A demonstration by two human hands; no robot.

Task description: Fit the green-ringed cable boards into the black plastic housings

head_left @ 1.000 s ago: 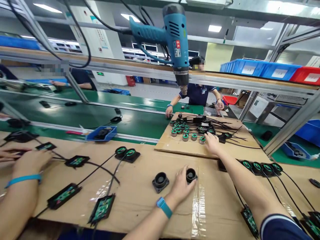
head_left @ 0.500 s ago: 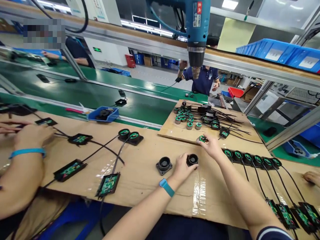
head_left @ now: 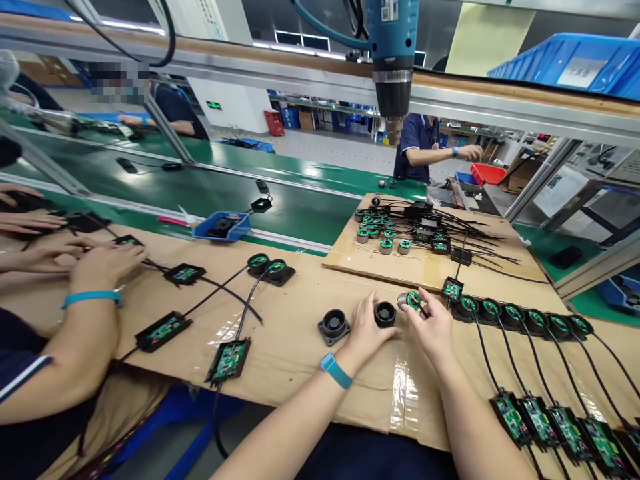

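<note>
Beyond the counter's (head_left: 295, 353) near edge, the left hand's grip (head_left: 367, 331) curls around 1 black housing (head_left: 385, 315). The right hand's grip (head_left: 434, 330) pinches 1 green-topped cylinder (head_left: 409, 301).

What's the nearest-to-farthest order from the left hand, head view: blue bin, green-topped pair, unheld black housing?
From the left hand:
1. Unheld black housing: just left.
2. Green-topped pair: farther left and forward.
3. Blue bin: beyond that, leftmost.

One camera is riding on the worker's own head over there, facing twelve o'clock and tilting down across the counter (head_left: 280, 363); it is catching the left hand (head_left: 364, 330) nearby at five o'clock, the right hand (head_left: 432, 328) at four.
</note>
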